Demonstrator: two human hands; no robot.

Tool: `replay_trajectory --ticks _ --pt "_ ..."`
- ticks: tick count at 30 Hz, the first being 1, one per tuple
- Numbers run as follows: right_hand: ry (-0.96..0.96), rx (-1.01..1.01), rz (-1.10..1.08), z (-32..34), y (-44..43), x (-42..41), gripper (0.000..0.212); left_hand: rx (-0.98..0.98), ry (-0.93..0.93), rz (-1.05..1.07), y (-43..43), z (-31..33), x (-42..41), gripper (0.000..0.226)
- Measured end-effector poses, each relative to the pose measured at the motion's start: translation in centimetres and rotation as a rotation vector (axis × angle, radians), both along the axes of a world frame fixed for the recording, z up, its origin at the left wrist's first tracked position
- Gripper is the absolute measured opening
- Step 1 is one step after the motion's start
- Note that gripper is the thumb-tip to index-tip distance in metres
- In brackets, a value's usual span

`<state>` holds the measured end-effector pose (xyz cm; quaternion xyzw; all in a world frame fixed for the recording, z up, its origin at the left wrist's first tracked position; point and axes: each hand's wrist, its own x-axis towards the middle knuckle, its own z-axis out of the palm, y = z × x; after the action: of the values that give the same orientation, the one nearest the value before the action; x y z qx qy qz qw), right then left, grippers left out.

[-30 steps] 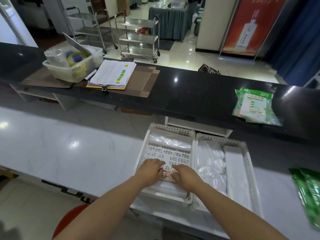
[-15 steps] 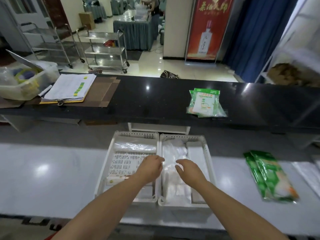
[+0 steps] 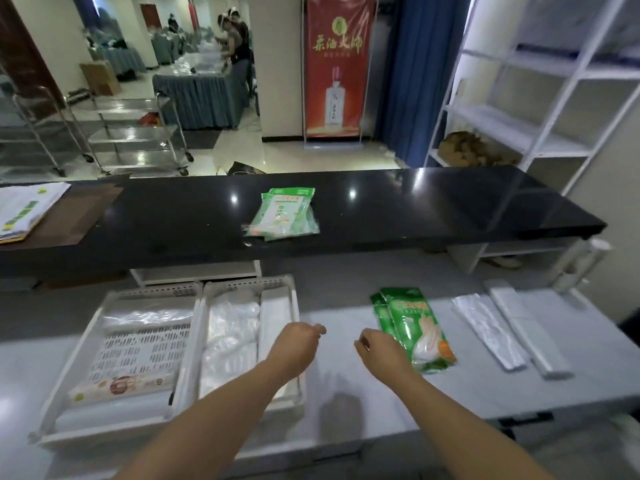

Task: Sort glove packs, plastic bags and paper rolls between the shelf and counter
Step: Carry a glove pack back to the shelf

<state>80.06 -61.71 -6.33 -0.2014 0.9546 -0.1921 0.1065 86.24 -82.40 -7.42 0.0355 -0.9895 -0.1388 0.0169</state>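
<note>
Two green glove packs [image 3: 415,327] lie stacked on the white lower counter [image 3: 346,403]. My right hand [image 3: 379,351] hovers just left of them, fingers loosely curled, holding nothing. My left hand [image 3: 298,344] hangs empty over the right edge of the right white tray [image 3: 277,282], which holds clear plastic bags [image 3: 232,337]. The left tray [image 3: 86,344] holds a flat printed pack [image 3: 121,388] and a clear bag. More green glove packs [image 3: 284,214] lie on the black upper counter [image 3: 415,206]. Folded plastic bags [image 3: 488,330] and a longer strip [image 3: 526,330] lie further right.
A white shelf unit [image 3: 540,109] stands at the back right with a brown bundle [image 3: 467,148] on a low shelf. A clipboard with papers [image 3: 24,209] lies at the upper counter's left end. Steel trolleys [image 3: 138,136] and people at tables stand far behind.
Both hands have left the trays and moved right toward the green glove packs on the lower counter. The view has swung right, and the shelf unit has come into sight.
</note>
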Motion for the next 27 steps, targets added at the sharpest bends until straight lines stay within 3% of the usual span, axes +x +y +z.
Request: replay_trajectory --ticks 11,27 --pt "-0.117 0.007 -0.147 -0.9 11.7 -2.3 0.03 0.018 -0.097 -0.061 10.4 -0.9 -4.7 0.047" --pt "-0.207 0.077 -0.296 -2.9 15.2 -8.9 0.028 0.051 -0.159 -0.188 12.0 -3.0 -14.6 0.04"
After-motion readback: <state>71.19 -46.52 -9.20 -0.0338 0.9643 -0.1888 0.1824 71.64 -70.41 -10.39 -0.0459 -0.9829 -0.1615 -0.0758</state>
